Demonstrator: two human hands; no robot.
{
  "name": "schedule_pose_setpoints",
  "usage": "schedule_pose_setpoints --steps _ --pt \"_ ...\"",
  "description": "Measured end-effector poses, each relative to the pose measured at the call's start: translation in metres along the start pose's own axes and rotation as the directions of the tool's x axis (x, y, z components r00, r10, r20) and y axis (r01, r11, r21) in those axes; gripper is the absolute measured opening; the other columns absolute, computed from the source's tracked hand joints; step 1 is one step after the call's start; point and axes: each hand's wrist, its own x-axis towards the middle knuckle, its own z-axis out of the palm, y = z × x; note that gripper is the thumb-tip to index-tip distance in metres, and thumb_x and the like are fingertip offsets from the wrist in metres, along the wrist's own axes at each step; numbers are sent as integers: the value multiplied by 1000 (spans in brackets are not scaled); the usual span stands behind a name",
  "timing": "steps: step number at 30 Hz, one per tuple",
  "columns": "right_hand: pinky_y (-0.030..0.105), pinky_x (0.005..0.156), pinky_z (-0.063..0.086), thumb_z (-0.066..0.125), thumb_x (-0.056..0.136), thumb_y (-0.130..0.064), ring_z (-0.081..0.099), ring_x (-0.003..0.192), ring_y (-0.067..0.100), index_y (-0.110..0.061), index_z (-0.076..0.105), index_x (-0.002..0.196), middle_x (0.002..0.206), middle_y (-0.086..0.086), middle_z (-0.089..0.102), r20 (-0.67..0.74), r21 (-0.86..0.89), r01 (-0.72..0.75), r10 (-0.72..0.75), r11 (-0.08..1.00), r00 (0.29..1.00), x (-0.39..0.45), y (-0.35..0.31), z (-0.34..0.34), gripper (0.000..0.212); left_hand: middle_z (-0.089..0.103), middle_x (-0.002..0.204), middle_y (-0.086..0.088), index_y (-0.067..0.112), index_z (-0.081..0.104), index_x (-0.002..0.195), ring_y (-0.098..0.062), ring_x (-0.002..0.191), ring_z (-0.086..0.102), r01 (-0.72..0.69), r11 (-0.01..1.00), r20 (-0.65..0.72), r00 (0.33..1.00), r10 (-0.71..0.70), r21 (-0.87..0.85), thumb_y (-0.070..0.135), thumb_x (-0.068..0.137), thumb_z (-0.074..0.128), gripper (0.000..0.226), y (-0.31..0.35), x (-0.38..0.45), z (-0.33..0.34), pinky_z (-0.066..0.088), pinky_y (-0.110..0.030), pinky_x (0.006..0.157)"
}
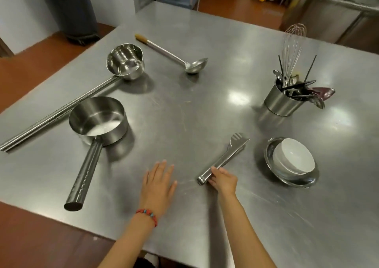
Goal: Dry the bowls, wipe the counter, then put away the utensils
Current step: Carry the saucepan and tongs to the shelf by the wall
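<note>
My right hand [223, 180] grips the hinge end of steel tongs [227, 157] that lie on the steel counter [194, 107], tips pointing away. My left hand [159, 182] rests flat on the counter with straight fingers, holding nothing. A white bowl [295, 159] sits inside a steel bowl [272, 161] to the right of the tongs. A steel utensil holder [281, 101] with a whisk [292, 50], spoons and dark utensils stands at the back right. A ladle [174, 55] lies at the back centre.
Two long-handled steel pots stand on the left: a near one [98, 122] with its handle pointing toward me, and a far one [125, 62] with its handle running left. A dark bin [69, 11] stands on the floor beyond the counter's far left corner.
</note>
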Motion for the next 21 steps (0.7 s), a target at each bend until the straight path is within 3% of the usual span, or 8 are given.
schedule_pose_setpoints --steps 2,5,10,15,17,21 --pt "18 41 51 62 82 4 54 38 9 -9 54 61 58 9 54 1 37 18 -18 999 1000 -8 1 5 26 63 117 -22 4 65 108 -42 107 59 -22 1000 -5 1000 22 -8 16 72 74 39 -11 3 -5 45 -60 86" --pt "17 42 49 62 81 5 55 38 8 -10 58 58 49 2 59 62 21 66 -68 998 996 -21 7 8 28 62 119 -22 4 64 110 -43 108 58 -44 999 -27 999 44 -22 17 73 67 39 -24 5 -12 44 -60 86" --pt "23 51 48 63 81 2 51 53 18 -4 61 68 66 11 55 257 -76 111 -88 991 963 -41 17 16 15 51 133 -20 7 55 123 -38 126 44 21 993 -76 997 -31 -120 16 82 66 44 -35 6 -29 32 -53 104" --pt "30 60 47 63 80 1 48 55 21 2 64 79 68 13 56 464 -182 181 -78 966 882 -58 18 41 2 38 144 -14 11 44 133 -30 137 29 117 981 -114 984 -136 -156 26 91 51 45 -54 -2 -55 20 -44 112" --pt "31 61 47 63 80 2 48 57 23 8 63 90 72 15 58 515 -203 199 -68 959 854 -64 18 56 12 35 147 -11 14 40 135 -26 139 24 179 974 -136 971 -198 -137 26 92 49 46 -65 -7 -67 16 -42 114" --pt "24 59 48 60 82 1 48 54 18 13 61 92 69 14 56 640 -238 270 -59 933 766 -76 19 83 15 43 140 -19 7 49 129 -34 134 33 263 954 -205 935 -288 -141 18 87 58 44 -85 -22 -94 25 -49 110"
